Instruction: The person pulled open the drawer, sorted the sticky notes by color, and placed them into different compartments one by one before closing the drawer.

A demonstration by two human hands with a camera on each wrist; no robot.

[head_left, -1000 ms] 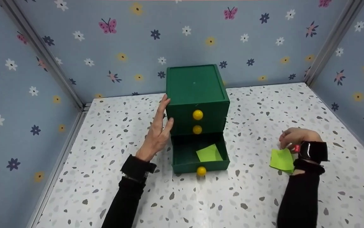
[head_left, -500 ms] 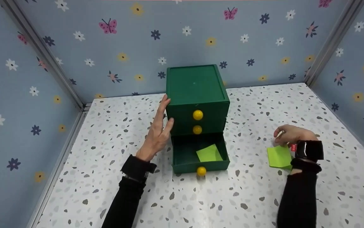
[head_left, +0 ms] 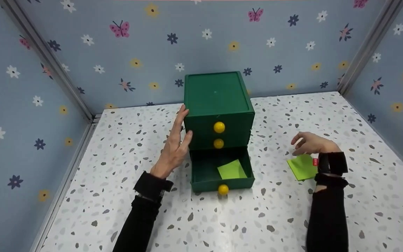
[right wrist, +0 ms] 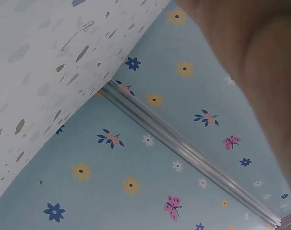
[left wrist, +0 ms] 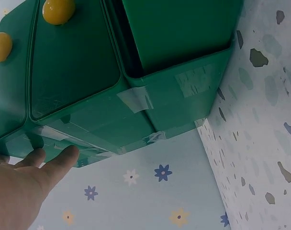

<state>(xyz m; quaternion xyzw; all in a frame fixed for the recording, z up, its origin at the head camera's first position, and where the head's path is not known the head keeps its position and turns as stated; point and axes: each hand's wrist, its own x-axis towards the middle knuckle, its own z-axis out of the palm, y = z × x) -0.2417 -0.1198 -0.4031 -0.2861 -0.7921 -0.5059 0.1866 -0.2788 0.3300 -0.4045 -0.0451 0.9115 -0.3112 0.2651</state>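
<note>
A small green drawer cabinet point(head_left: 217, 93) with yellow round knobs stands on the table. Its bottom drawer point(head_left: 205, 171) is pulled out, and a lime-green sticky note point(head_left: 231, 169) lies inside. My left hand point(head_left: 171, 152) rests with extended fingers against the cabinet's left side; in the left wrist view, its fingers point(left wrist: 61, 163) touch that taped side wall. To the right of the cabinet, my right hand point(head_left: 315, 143) holds a second lime-green sticky note point(head_left: 301, 168) by its upper edge, the gripping fingertips partly hidden. The right wrist view shows only a blurred part of the hand point(right wrist: 251, 62).
The speckled white table point(head_left: 124, 147) is bounded by flowered blue walls point(head_left: 201, 42) at the back and both sides. Metal strips point(head_left: 47, 59) run up the corners. Two upper drawers point(head_left: 201, 129) of the cabinet are closed.
My right hand has moved left and slightly away from me, and the sticky note has travelled with it. My left hand, the cabinet and the note in the drawer have stayed put.
</note>
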